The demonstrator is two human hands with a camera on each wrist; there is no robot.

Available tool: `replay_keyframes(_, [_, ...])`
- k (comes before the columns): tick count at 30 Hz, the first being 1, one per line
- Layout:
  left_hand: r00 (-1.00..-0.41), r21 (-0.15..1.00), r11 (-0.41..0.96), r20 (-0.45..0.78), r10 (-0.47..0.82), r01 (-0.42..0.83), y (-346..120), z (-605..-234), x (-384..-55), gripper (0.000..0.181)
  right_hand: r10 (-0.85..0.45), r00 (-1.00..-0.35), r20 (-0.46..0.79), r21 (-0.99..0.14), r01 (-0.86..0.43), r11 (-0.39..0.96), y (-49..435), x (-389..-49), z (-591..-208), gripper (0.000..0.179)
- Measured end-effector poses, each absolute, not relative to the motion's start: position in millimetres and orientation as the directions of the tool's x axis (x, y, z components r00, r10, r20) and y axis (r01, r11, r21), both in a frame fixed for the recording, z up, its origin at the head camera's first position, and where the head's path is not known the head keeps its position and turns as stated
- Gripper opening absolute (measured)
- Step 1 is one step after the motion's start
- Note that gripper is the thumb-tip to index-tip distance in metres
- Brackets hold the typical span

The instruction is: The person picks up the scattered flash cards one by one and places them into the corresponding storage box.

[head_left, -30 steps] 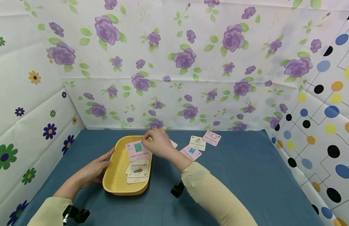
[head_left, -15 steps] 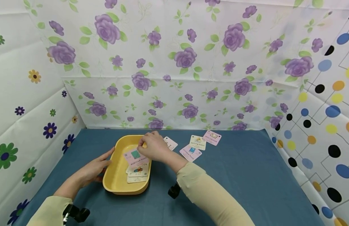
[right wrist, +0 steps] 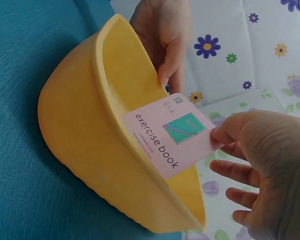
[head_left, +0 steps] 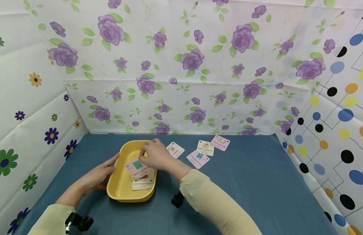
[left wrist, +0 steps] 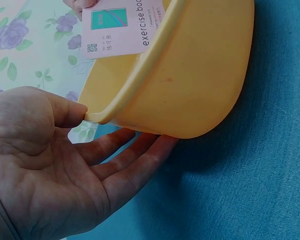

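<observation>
Between thumb and forefinger, my right hand (head_left: 156, 155) pinches a pink flashcard (right wrist: 167, 135) by one corner. It reads "exercise book" and has a green book picture. The flashcard is over the yellow plastic tub (head_left: 113, 186), tilted, with its lower part inside the rim in the right wrist view. My left hand (left wrist: 55, 165) holds the tub's left side, thumb on the rim and fingers against the outer wall. Inside the tub, several white flashcards (head_left: 142, 186) lie stacked, partly hidden by the pink one.
Right of the tub on the blue cloth (head_left: 237, 189) lie a "bee" card (head_left: 175, 150), a pink "Chinese book" card (head_left: 198, 159), a cream "sailing boat" card (head_left: 205, 148) and a pink "storybook" card (head_left: 220, 143). Patterned sheets (head_left: 181, 107) stand behind and at both sides.
My right hand has moved left and slightly down with the pink flashcard, which now covers more of the white cards. The "bee" card has come into fuller view. My left hand stays put.
</observation>
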State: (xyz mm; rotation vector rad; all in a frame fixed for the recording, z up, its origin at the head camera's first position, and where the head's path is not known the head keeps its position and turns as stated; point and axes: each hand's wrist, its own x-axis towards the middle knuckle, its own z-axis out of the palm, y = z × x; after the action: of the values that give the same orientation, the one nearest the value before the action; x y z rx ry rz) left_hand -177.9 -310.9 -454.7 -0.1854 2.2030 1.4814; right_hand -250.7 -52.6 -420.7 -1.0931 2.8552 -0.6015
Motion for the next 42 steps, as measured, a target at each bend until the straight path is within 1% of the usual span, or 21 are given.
replay_keyframes(5, [-0.876, 0.834, 0.41, -0.459, 0.146, -0.369, -311, -455, -178, 0.065, -0.663, -0.74, 0.115, -0.345, -0.655, 0.672, -56, -251, -421, 0.015])
replay_keyframes(10, [-0.876, 0.838, 0.398, -0.46, 0.147, -0.373, -310, -456, -178, 0.065, -0.679, -0.725, 0.118, -0.299, -0.678, 0.672, -59, -250, -423, 0.016])
replay_keyframes(20, [-0.878, 0.843, 0.393, -0.453, 0.155, -0.366, -310, -456, -177, 0.064, -0.686, -0.721, 0.101, -0.229, -0.688, 0.689, -64, -248, -425, 0.015])
replay_keyframes(27, [-0.877, 0.836, 0.404, -0.459, 0.143, -0.372, -310, -456, -178, 0.064, -0.664, -0.742, 0.087, -0.228, -0.664, 0.712, -63, -248, -426, 0.015])
replay_keyframes(34, [-0.874, 0.839, 0.395, -0.462, 0.152, -0.375, -310, -456, -178, 0.065, -0.651, -0.754, 0.088, -0.251, -0.649, 0.718, -60, -249, -427, 0.032])
replay_keyframes(42, [-0.877, 0.84, 0.394, -0.458, 0.143, -0.374, -310, -455, -177, 0.064, -0.649, -0.752, 0.114, -0.274, -0.652, 0.707, -54, -247, -425, 0.034])
